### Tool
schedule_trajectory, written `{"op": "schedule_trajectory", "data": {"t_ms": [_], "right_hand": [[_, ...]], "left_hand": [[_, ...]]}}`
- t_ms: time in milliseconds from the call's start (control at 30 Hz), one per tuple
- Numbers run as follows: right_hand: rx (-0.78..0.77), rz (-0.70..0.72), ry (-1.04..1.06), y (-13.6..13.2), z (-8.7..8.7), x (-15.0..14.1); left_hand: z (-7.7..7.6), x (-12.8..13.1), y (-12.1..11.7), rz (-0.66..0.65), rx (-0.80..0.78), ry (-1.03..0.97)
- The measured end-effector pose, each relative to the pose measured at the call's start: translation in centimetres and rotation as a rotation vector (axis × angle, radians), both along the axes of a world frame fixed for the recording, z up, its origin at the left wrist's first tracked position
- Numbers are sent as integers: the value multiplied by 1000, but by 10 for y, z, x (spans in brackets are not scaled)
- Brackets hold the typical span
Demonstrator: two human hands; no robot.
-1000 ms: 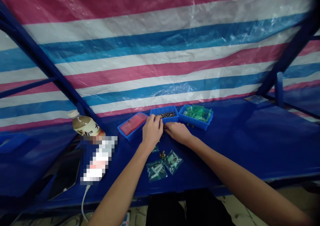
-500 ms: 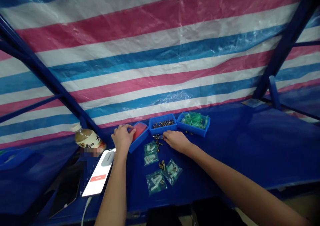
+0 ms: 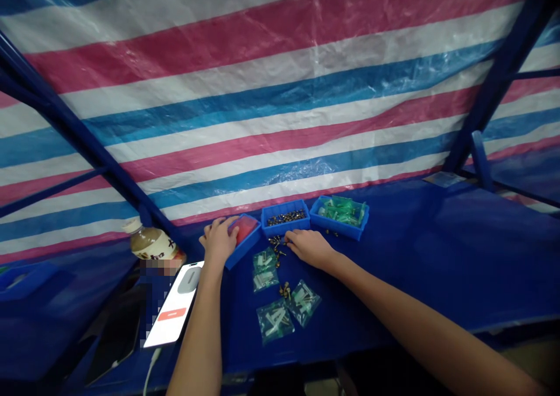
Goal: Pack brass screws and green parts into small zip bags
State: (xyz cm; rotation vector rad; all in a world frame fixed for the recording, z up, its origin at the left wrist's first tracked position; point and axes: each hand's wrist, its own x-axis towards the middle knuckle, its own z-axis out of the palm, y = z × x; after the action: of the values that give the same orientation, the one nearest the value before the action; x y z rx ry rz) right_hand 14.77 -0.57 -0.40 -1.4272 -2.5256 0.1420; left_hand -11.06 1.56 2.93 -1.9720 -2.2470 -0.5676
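Note:
My left hand [image 3: 220,239] rests at the left edge of a blue bin [image 3: 242,252] holding red plastic packets [image 3: 245,228]. Its fingers are spread over the rim and nothing shows in them. On the table in front of the middle blue bin [image 3: 285,229], my right hand [image 3: 310,245] is low, fingers drawn together beside a loose group of small brass-coloured screws [image 3: 275,241]. Whatever its fingertips hold is too small to make out. Nearer me lie several clear green-tinted bags [image 3: 275,320] with white pieces inside, and a few more metal screws [image 3: 285,291].
Screws fill the middle bin; a right-hand blue bin [image 3: 361,231] contains green bags [image 3: 343,211]. Left of my forearm are a lit phone [image 3: 172,308] with a white cable [image 3: 151,370] and a drink bottle [image 3: 153,241]. A striped tarp [image 3: 280,110] hangs behind the blue table [image 3: 420,250].
My left hand has shifted slightly right along the red-packet bin, and its fingers have spread. My right hand has stayed almost in place by the loose screws.

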Motion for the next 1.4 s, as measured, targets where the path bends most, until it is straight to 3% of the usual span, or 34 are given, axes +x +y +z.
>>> {"op": "schedule_trajectory", "data": {"t_ms": [200, 333, 467, 600, 733, 800, 900, 1000, 1133, 1200, 1267, 1333, 1400], "right_hand": [[17, 11, 18, 1, -3, 2], [0, 12, 20, 1, -2, 2], [-3, 19, 35, 0, -1, 3], [-9, 24, 39, 0, 1, 4], [-18, -17, 104, -3, 4, 2], [-20, -29, 242, -6, 5, 0], [-62, 6, 625, -9, 8, -4], [-220, 100, 987, -7, 10, -6], [-586, 206, 1101, 0, 12, -1], [-651, 178, 1144, 3, 14, 4], [-596, 131, 1195, 6, 17, 10], [-526, 86, 1229, 7, 22, 15], [-500, 50, 1247, 8, 26, 19]], "left_hand": [[-9, 2, 3, -119, 68, 98], [-3, 6, 0, -104, 134, 67], [4, 3, -1, -94, 303, -28], [6, -6, 5, -148, 523, -427], [15, -1, 5, -264, 503, -982], [21, 10, 0, -362, 451, -1174], [23, 35, -9, -531, 353, -1271], [15, 64, -17, -657, 189, -1252], [6, 76, -17, -709, 130, -1113], [6, 61, -11, -594, 237, -915], [8, 37, -5, -362, 358, -604], [9, 11, -1, -152, 308, -251], [9, -7, -1, 21, 137, -53]]}}
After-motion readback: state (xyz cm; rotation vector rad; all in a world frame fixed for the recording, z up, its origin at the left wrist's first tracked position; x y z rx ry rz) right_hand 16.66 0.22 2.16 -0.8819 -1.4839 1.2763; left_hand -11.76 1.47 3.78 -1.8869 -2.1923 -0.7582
